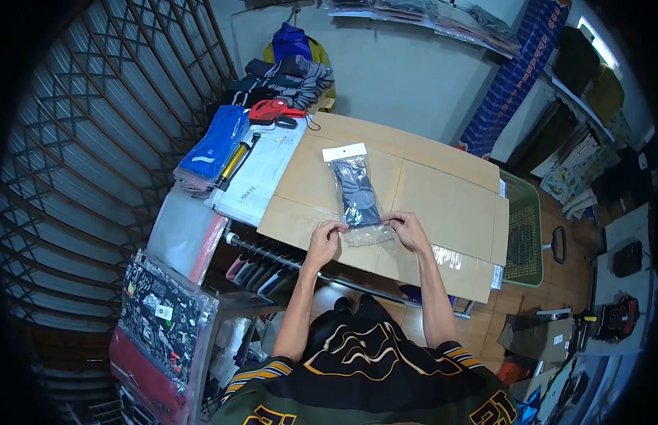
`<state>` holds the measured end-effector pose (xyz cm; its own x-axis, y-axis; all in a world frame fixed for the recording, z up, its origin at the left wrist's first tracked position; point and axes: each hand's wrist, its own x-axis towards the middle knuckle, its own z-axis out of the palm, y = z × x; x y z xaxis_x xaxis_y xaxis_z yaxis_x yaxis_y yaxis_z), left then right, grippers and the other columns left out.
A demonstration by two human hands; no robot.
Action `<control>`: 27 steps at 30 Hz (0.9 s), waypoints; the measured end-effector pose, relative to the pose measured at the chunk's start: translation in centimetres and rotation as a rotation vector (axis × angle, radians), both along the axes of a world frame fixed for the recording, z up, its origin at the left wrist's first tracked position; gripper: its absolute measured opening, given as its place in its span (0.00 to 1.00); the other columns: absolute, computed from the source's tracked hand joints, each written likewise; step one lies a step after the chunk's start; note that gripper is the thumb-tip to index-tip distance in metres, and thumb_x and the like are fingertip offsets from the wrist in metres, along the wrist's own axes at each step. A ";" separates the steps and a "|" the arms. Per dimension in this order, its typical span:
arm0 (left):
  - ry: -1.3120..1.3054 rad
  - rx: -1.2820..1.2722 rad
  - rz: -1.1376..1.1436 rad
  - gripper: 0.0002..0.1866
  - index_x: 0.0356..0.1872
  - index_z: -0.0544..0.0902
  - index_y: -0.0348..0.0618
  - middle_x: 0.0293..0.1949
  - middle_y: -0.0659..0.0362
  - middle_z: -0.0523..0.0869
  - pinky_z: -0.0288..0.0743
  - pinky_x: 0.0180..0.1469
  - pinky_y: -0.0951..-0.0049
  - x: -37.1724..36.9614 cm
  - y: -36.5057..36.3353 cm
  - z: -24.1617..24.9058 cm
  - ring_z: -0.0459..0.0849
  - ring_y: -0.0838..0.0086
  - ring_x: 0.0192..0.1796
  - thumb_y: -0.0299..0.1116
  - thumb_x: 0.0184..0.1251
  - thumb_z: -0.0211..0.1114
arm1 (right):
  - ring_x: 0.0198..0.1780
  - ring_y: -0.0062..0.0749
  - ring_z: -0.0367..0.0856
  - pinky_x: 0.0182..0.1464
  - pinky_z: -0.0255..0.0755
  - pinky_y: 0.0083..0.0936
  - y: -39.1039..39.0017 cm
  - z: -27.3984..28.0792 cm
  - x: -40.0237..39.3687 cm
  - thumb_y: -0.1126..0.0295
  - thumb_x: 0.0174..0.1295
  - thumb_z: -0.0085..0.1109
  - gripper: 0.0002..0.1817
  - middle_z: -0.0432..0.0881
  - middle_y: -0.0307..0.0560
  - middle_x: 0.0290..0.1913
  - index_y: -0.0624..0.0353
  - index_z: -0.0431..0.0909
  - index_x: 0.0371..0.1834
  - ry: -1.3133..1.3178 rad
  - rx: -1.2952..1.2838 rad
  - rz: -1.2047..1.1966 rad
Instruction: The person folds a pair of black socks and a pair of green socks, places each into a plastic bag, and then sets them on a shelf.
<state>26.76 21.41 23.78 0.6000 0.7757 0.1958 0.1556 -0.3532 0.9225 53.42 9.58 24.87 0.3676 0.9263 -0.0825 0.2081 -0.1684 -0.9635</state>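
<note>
A clear plastic packet [357, 195] with a white header strip lies flat on the cardboard sheet [442, 191]. Folded inside it is a grey and dark-blue fabric item, which looks like socks. My left hand [325, 243] pinches the packet's near left corner, thumb and finger together. At the near right corner, my right hand [408, 230] pinches the plastic in the same way. Between my hands, the packet's loose, clear end [368, 236] lies towards me, past the fabric.
Left on the table are blue packaged garments [214, 146], a red tape dispenser [276, 112] and a yellow-black tool [237, 161]. Behind sits a pile of grey fabric items [290, 81]. A green basket [524, 234] stands right; hanging clothes [262, 273] are below the table's front edge.
</note>
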 end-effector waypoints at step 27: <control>-0.007 0.065 0.318 0.20 0.30 0.83 0.30 0.25 0.45 0.85 0.75 0.34 0.58 1.8 -0.5 -1.0 0.83 0.59 0.27 0.38 0.77 0.73 | 0.35 0.42 0.84 0.43 0.77 0.41 0.8 -2.6 -3.5 0.56 0.68 0.74 0.20 0.87 0.52 0.31 0.65 0.87 0.33 -0.228 0.074 -0.305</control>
<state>28.52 20.87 22.80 0.3278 0.9097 0.2549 0.2611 -0.3465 0.9010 49.92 10.38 22.29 0.6282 0.7721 0.0959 0.3696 -0.1877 -0.9101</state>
